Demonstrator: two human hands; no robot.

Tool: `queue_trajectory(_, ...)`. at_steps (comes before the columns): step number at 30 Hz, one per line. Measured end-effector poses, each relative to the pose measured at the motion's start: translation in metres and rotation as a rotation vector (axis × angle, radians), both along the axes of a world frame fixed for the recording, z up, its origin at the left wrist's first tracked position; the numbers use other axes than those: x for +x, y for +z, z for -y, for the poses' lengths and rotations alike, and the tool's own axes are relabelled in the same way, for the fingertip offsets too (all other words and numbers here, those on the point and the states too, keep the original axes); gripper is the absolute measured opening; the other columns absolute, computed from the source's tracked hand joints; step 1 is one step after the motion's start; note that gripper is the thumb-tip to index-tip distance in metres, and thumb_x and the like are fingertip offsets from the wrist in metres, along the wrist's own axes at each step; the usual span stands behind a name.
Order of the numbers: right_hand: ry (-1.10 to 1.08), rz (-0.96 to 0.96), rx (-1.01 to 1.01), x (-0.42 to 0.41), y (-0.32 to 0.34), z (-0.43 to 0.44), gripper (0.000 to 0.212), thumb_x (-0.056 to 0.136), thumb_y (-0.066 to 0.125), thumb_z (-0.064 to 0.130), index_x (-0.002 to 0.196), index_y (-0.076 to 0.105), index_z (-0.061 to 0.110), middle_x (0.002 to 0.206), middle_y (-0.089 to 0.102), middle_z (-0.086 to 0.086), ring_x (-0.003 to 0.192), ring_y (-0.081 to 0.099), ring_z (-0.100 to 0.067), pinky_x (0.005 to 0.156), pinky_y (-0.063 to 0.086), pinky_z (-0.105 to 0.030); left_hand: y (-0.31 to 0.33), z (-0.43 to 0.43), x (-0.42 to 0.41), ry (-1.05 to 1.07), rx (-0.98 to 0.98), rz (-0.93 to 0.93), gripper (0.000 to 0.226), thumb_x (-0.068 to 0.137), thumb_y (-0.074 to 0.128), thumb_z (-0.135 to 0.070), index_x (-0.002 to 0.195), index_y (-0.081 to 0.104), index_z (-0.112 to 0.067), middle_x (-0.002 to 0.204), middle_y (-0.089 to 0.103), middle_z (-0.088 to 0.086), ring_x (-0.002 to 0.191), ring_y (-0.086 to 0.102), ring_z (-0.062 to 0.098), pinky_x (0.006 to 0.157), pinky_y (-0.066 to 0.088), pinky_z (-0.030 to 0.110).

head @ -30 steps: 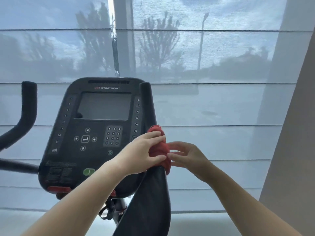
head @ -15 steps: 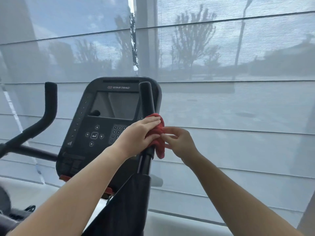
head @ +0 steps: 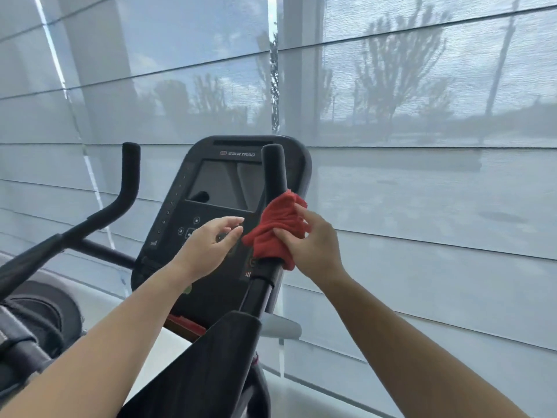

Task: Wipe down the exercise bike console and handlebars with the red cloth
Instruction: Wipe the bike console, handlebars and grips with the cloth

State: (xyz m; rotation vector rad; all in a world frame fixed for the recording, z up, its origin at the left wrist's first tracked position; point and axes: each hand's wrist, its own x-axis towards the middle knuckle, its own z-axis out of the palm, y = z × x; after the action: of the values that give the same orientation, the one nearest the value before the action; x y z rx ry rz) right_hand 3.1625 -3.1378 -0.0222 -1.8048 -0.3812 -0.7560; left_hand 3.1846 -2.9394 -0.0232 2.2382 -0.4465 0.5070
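The left bar (head: 129, 182) stands free, well apart from both hands. My left hand (head: 211, 245) hovers before the console (head: 223, 182), fingers loosely spread and empty. The cloth (head: 280, 224) wraps the right bar (head: 274, 167), with my right hand (head: 313, 245) curled round it. I judge I'm mid-wipe on this bar; next I need a firm slide toward its tip.

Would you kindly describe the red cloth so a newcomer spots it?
Find the black bike console by the window. On the black handlebar at its right, the right hand grips a crumpled red cloth, the only bright fabric there.
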Motion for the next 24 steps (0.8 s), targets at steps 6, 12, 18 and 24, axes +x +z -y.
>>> queue_trajectory(6, 0.059, 0.063, -0.028, 0.027, 0.035, 0.004, 0.039, 0.077, 0.073, 0.021, 0.116, 0.063, 0.021, 0.082, 0.060, 0.030, 0.082, 0.059, 0.008, 0.078, 0.040, -0.006, 0.032, 0.009, 0.013, 0.073, -0.022, -0.061, 0.035, 0.094, 0.049, -0.039, 0.123, 0.058, -0.022, 0.116, 0.063, -0.008, 0.107, 0.058, 0.009, 0.091, 0.043, 0.025)
queue_trajectory(12, 0.267, 0.029, -0.058, 0.045, 0.069, 0.016, 0.033, 0.082, 0.068, 0.016, 0.113, 0.063, 0.026, 0.094, 0.071, 0.009, 0.089, 0.066, -0.004, 0.087, 0.050, -0.022, 0.003, 0.012, 0.020, 0.266, -0.108, -0.147, 0.032, 0.096, 0.044, -0.036, 0.120, 0.058, -0.021, 0.114, 0.062, -0.006, 0.103, 0.055, 0.010, 0.086, 0.038, 0.024)
queue_trajectory(18, 0.392, -0.170, -0.030, 0.040, 0.021, 0.025, 0.008, 0.086, 0.064, 0.014, 0.093, 0.065, 0.018, 0.084, 0.069, 0.001, 0.081, 0.064, -0.012, 0.079, 0.053, -0.032, -0.030, -0.005, 0.021, 0.330, -0.031, -0.211, 0.034, 0.096, 0.045, -0.035, 0.126, 0.055, -0.022, 0.118, 0.062, -0.003, 0.101, 0.053, 0.010, 0.088, 0.037, 0.024)
queue_trajectory(24, 0.440, -0.277, -0.070, 0.029, 0.012, 0.029, 0.024, 0.084, 0.051, -0.002, 0.102, 0.063, 0.008, 0.097, 0.066, -0.023, 0.088, 0.061, -0.023, 0.091, 0.050, -0.052, -0.027, -0.006, 0.022, 0.289, 0.045, -0.244, 0.039, 0.095, 0.043, -0.040, 0.130, 0.051, -0.025, 0.119, 0.060, -0.004, 0.107, 0.053, 0.013, 0.095, 0.039, 0.028)
